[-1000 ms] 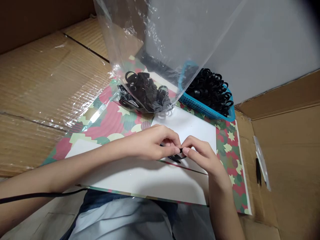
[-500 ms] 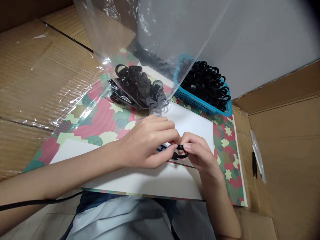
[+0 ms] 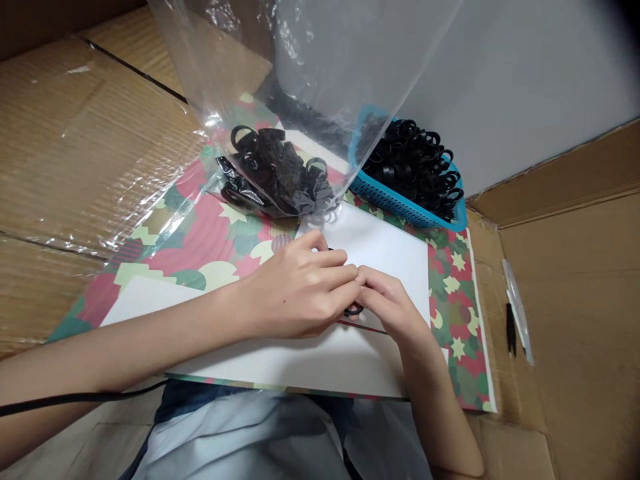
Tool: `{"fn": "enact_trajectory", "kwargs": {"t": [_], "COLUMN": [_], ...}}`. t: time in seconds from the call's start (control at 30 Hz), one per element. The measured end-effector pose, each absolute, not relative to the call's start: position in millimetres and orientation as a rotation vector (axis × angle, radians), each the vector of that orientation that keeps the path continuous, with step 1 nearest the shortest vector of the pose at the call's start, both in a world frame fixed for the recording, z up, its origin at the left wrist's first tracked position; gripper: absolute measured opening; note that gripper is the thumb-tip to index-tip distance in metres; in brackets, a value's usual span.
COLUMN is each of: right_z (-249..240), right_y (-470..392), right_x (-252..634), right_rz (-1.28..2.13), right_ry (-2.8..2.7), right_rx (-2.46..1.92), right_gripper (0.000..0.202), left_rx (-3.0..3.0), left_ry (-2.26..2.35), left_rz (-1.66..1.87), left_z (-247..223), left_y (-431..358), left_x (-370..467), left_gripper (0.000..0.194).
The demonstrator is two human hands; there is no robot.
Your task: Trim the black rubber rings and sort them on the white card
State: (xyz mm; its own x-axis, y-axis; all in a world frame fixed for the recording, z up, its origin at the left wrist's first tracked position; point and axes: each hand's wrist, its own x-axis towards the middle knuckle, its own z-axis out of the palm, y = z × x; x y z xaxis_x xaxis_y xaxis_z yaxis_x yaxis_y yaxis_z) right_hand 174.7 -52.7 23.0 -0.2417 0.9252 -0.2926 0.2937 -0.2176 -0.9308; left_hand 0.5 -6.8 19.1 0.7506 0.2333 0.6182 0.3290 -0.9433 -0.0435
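Observation:
Over the white sheet [image 3: 395, 247], my two hands meet at the fingertips around a black looped band [image 3: 354, 311]. Only a short curve of the band shows below the fingers; the rest is covered. My left hand [image 3: 300, 287], back upward, has its fingers bent and closed over the band. From the other side my right hand [image 3: 390, 300] pinches at the band with thumb and fingers. A clear plastic bag [image 3: 330, 87] stands open beyond my left hand, with several black loops [image 3: 280, 167] in its bottom.
A blue basket [image 3: 395, 203] heaped with black loops [image 3: 415, 167] is at the back right. Black tweezers [image 3: 510, 330] and a clear plastic strip [image 3: 520, 310] lie on cardboard at right. Cardboard walls [image 3: 575, 267] and a patterned mat [image 3: 457, 320] surround the sheet.
My left hand has rolled over and now covers more of the band. My right fingers have moved left, closer against it. The bag and basket stay put.

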Motion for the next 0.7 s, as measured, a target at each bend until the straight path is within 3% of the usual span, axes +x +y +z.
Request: {"fn": "enact_trajectory", "kwargs": {"t": [0.3,0.7], "right_z": [22.1,23.8], "right_y": [-54.5,-57.9], "right_x": [173.5,174.1], "right_rz": [1.341,1.332], "right_ry": [-1.669,-1.676], "right_rx": [-1.556,-1.453], "right_gripper": [0.014,0.012], "left_rx": [-2.918,-3.445], "left_ry": [-0.469,-1.014], "left_rz": [-0.957,-1.427], "left_z": [12.4,13.5], "left_y": [-7.6,-8.2], "left_x": [1.4,2.4], "left_gripper": [0.019,0.011]}}
